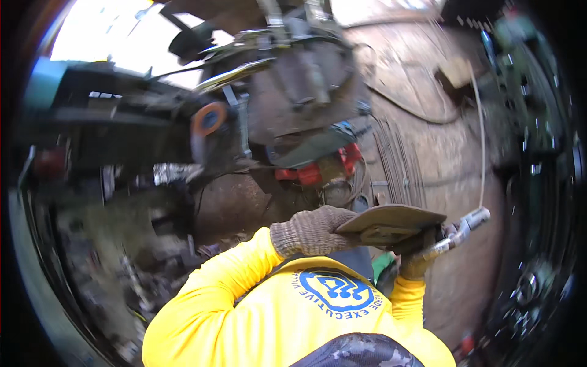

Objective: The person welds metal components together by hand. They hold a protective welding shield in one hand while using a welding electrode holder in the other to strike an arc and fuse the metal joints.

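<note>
My left hand [315,229], in a brown knitted glove, is closed on the left edge of a dark brown curved plate [397,219] with a raised, frame-like part; it resembles a hand-held welding shield. Partly hidden below the plate's right end, my gloved right hand [416,266] grips a silver electrode holder [460,231]. From the holder's tip, a long thin pale rod [482,140] points away over the brown surface. Plate and holder overlap in view; whether they touch I cannot tell.
Several thin rods [400,165] lie on the brown metal surface [440,147], near a curved cable [416,113]. Red objects [309,174] sit ahead of my left hand. An orange ring [209,118] is at the left. Dark machinery [532,110] lines the right; blurred clutter [147,269] covers the lower left.
</note>
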`<state>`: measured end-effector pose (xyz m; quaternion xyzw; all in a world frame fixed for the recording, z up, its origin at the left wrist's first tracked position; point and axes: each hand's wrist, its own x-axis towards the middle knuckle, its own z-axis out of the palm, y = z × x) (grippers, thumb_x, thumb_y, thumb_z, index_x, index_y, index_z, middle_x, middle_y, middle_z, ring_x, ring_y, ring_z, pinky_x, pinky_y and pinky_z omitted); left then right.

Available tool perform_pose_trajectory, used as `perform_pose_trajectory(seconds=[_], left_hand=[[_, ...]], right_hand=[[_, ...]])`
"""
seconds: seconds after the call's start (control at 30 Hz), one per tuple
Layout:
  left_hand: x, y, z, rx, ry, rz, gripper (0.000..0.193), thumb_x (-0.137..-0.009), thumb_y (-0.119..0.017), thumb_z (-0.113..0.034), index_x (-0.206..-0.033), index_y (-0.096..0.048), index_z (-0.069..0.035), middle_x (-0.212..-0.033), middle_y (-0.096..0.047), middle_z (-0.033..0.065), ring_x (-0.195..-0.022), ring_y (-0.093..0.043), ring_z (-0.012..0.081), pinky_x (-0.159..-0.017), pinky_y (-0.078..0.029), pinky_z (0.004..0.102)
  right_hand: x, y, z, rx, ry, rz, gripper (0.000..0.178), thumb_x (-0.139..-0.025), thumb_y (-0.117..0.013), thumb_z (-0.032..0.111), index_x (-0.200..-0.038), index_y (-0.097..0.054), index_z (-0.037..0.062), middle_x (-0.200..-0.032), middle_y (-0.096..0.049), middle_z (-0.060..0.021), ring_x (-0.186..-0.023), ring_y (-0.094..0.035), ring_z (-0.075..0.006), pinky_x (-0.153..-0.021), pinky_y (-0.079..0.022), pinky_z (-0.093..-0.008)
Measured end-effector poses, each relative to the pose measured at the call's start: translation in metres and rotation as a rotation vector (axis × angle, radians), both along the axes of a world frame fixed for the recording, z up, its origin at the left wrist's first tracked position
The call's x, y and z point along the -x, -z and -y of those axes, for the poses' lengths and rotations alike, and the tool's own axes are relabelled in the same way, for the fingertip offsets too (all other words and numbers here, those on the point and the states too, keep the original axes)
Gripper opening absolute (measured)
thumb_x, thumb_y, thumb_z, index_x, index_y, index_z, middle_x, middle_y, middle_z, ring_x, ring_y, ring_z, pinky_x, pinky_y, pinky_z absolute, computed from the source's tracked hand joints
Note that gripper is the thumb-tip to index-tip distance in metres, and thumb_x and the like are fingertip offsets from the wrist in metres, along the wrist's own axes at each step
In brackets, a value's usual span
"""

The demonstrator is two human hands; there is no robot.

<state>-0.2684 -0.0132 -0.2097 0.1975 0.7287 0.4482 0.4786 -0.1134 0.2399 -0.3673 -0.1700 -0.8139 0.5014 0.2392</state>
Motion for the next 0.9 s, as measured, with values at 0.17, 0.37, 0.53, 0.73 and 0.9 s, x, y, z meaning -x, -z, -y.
perform_pose_trajectory(seconds=[0.17,0.37,0.53,0.73,0.9], left_hand=[[-0.106,-0.033,0.133,-0.313,-0.297,-0.128,0.045,-0.088,-0.073,-0.013,-0.131,-0.061,-0.006,-0.117,-0.070,0.0120,-0.106,-0.066,0.0203,-0.094,-0.050,0.0348],[-0.350,-0.030,0.307,-0.600,-0.618,-0.476,0.039,-0.090,-0.068,-0.003,-0.128,-0.060,0.000,-0.116,-0.070,0.0116,-0.107,-0.064,0.0180,-0.096,-0.050,0.0330],[-0.509,-0.072,0.397,-0.787,-1.219,-0.018,0.037,-0.088,-0.071,-0.005,-0.123,-0.062,0.002,-0.109,-0.069,0.0092,-0.099,-0.065,0.0157,-0.087,-0.054,0.0307],[-0.629,-0.051,0.467,-0.639,-1.688,-0.245,0.043,-0.088,-0.072,-0.010,-0.127,-0.058,0.001,-0.110,-0.068,0.0084,-0.094,-0.066,0.0179,-0.082,-0.056,0.0316],[-0.672,-0.052,0.474,-0.704,-1.905,-0.519,0.045,-0.090,-0.068,-0.009,-0.131,-0.053,0.000,-0.107,-0.068,0.0099,-0.093,-0.069,0.0220,-0.079,-0.058,0.0338]], right_hand=[[-0.005,-0.090,0.078,-0.015,-0.203,-0.161,0.045,-0.102,-0.052,0.012,-0.144,-0.038,0.0087,-0.135,-0.043,-0.0240,-0.119,-0.048,-0.0359,-0.102,-0.042,-0.0480],[-0.144,-0.141,0.258,-0.041,-0.458,-0.305,0.052,-0.105,-0.046,0.020,-0.149,-0.027,0.0007,-0.121,-0.053,-0.0225,-0.106,-0.059,-0.0254,-0.090,-0.053,-0.0403],[-0.177,-0.178,0.313,0.194,-0.786,-0.380,0.048,-0.106,-0.043,0.038,-0.137,-0.041,0.0009,-0.107,-0.059,-0.0099,-0.086,-0.061,-0.0181,-0.078,-0.056,-0.0307],[-0.201,-0.228,0.435,0.339,-1.013,-0.199,0.039,-0.103,-0.049,0.030,-0.128,-0.047,0.0001,-0.081,-0.060,-0.0045,-0.055,-0.057,-0.0137,-0.053,-0.047,-0.0252],[-0.193,-0.222,0.483,0.831,-1.260,0.133,0.050,-0.093,-0.067,0.021,-0.132,-0.046,-0.0009,-0.081,-0.060,-0.0081,-0.055,-0.058,-0.0151,-0.046,-0.049,-0.0256]])
